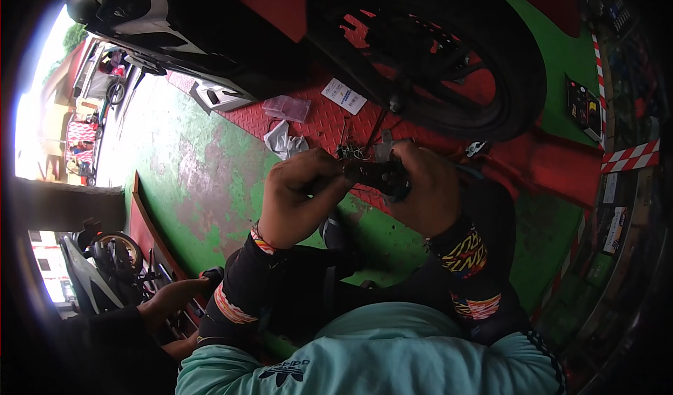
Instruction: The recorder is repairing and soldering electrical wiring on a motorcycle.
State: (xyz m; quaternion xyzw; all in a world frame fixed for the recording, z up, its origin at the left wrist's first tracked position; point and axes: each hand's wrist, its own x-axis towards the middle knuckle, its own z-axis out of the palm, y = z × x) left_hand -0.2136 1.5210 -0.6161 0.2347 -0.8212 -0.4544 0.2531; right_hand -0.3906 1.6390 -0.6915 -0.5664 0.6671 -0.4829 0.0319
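In the middle of the head view, my left hand (298,192) pinches the left end of a small black component (375,178). My right hand (427,192) is closed around that component's right side, where a pale tab sticks up by the thumb. Thin wires and small pieces (348,150) show just above my fingers, over the red ridged platform (231,121). A motorcycle's front wheel (519,79) hangs above, beside its black bodywork (210,44). On the platform lie a white printed card (343,96), a pink-tinted plastic bag (287,107) and a crumpled white cloth (284,142).
A red wooden board (147,227) runs along the green floor (182,157). At lower left are another person's legs (168,304) beside a parked motorcycle (98,269). A red ramp (554,171) and a dark flat case (585,107) are at right, near a glass display counter (610,234).
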